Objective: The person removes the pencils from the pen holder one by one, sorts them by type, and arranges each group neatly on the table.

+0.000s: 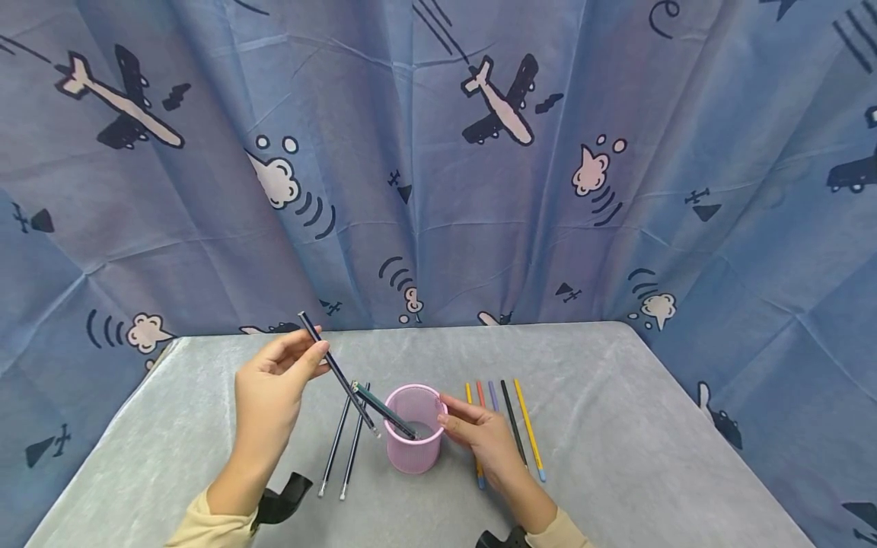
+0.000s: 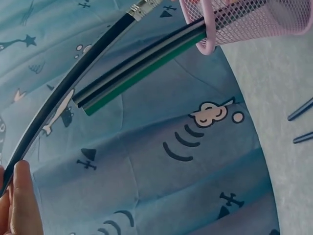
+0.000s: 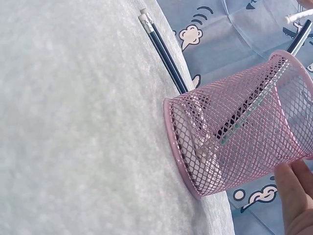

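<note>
My left hand [image 1: 274,388] pinches a dark blue pencil [image 1: 333,365] near its upper end, thumb against the fingers. The pencil slants down to the right, and its metal-and-eraser end hangs by the near-left rim of a pink mesh pencil cup [image 1: 413,458]. Inside the cup lean a green pencil [image 2: 142,76] and dark pencils [image 2: 137,58], their upper ends sticking out over the left rim. With thumb and fingers, my right hand [image 1: 488,440] grips the right side of the cup at its rim. The cup stands upright on the table.
Two dark pencils [image 1: 352,453] with eraser ends toward me lie left of the cup. To its right, several coloured pencils [image 1: 529,426] lie side by side, partly behind the right hand. A grey cloth covers the table [image 1: 617,472]; a patterned blue curtain [image 1: 438,190] hangs behind.
</note>
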`<state>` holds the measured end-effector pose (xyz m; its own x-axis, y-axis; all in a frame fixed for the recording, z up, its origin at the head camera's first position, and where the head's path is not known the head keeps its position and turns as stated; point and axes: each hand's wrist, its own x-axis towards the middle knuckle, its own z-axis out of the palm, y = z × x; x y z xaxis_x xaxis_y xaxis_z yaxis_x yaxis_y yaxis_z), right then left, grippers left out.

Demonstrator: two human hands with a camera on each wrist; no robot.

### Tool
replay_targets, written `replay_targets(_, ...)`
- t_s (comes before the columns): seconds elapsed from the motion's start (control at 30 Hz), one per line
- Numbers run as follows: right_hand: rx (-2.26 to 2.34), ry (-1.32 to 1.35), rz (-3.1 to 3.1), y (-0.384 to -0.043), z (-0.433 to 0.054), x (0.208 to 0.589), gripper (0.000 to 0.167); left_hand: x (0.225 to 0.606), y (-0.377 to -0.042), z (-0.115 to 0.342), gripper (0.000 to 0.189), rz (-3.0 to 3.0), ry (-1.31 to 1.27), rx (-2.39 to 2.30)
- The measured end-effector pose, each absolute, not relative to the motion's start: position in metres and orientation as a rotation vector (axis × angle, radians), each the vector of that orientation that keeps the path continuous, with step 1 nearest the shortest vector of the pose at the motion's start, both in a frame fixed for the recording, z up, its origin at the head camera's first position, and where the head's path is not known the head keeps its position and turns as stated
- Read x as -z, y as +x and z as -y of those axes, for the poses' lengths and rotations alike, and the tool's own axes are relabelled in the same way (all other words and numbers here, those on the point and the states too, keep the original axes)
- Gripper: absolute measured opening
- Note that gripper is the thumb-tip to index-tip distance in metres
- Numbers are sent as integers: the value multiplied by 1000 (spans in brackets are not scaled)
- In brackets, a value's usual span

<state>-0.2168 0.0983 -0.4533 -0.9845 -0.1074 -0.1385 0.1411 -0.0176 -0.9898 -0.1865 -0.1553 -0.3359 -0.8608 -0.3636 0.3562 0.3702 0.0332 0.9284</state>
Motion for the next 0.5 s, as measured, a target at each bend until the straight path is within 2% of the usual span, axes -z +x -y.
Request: replay_targets(0.5, 2115, 37, -2083, -218, -98, 455, 46, 343, -189, 174, 17, 1882, 94, 1905)
